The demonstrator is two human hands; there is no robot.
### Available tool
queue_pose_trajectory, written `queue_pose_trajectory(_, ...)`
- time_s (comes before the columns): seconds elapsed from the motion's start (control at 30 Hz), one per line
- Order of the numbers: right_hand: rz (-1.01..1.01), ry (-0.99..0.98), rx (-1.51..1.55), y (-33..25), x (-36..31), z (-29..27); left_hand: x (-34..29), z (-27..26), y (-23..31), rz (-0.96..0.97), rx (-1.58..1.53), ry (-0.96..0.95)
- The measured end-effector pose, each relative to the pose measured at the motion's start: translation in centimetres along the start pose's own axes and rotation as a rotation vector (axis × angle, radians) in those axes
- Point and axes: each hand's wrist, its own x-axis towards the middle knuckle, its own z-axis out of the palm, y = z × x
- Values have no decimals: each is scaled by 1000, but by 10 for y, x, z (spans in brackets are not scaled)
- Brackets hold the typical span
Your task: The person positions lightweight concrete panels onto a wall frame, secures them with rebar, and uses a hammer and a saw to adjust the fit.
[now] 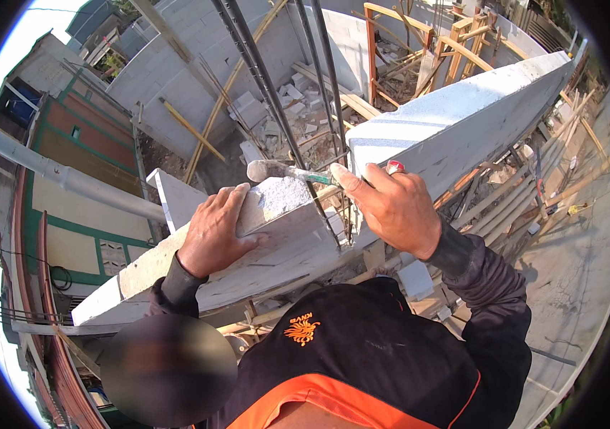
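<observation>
My left hand [213, 232] lies over the top of a pale, lightweight concrete block [283, 199], with its fingers towards the far edge and its thumb on the near face. The block's end is rough and white. My right hand [399, 209] is closed round the green handle of a hammer [266, 170]; a red end shows above the fist. The hammer's dusty, rounded head points left, just above the block's rough end. Between the two wall sections, dark steel bars [276, 107] stand upright behind the tool.
Another stretch of wall [462, 114] runs to the far right. Beyond the bars, broken blocks [294, 96] litter the ground by a block wall. Timber poles [505, 207] lie below on the right. A grey pipe [69, 171] crosses on the left, before a building with green trim.
</observation>
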Motion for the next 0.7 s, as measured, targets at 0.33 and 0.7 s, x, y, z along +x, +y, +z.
queue_pose_trajectory(0.33,-24,-14,-20,2,-6,9,-2,3,-3,10,-19,11)
queue_pose_trajectory(0.7,-9,-15,-21,-3,-6,-1,-3,4,-5,-10,-16,-7)
